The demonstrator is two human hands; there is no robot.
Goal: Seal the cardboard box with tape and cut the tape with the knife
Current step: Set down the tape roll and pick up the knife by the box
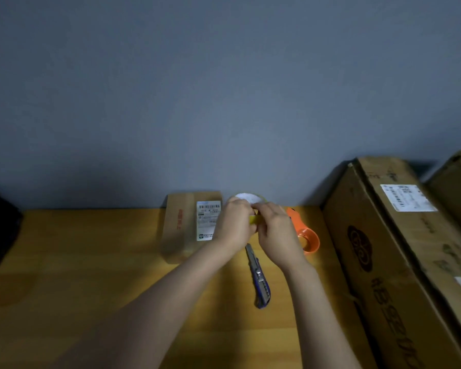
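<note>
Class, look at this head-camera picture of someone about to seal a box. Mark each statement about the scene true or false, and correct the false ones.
1. Both hands hold the tape roll. True: the left hand and right hand meet on it.
2. The knife is in the right hand. False: it lies on the wooden table, below the hands.
3. The small cardboard box carries a white label. True.
4. The orange tape dispenser sits left of the small box. False: it sits to the right, beyond the right hand.
5. Large cardboard boxes stand at the table's right. True.
</note>
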